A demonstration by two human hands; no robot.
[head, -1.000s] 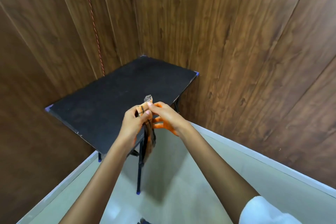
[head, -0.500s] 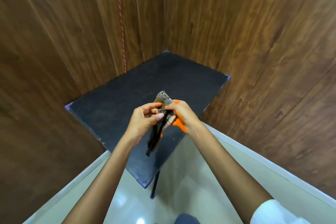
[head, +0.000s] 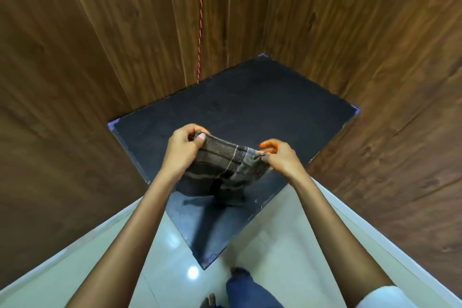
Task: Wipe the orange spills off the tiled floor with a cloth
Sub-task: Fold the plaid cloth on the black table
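Dark wood-panelled walls (head: 100,57) close in on 2 sides and meet in a corner at 12 o'clock, with a thin red cord (head: 200,20) running down the panelling just left of that corner. A black square table (head: 262,107) is pushed into the corner, 1 of its points aimed toward 6 o'clock. Pale, glossy tiled floor (head: 275,245) fills the lower part of the view and carries a bright light reflection near the table's near corner.

Above the table, at the centre of the view, both hands hold a brown striped cloth (head: 222,170) stretched out between them. The left hand (head: 183,147), at about 9 o'clock of the cloth, has thumb and fingers pinched shut on the upper left corner. The right hand (head: 280,157), at 3 o'clock of the cloth, pinches the upper right corner; its fingertips are stained orange. The cloth hangs down from the 2 grips, its lower edge sagging close to the tabletop; contact cannot be made out.

At 6 o'clock a blue trouser leg (head: 250,290) and a bare foot (head: 208,301) show on the floor. A white sleeve (head: 385,297) covers the right upper arm.
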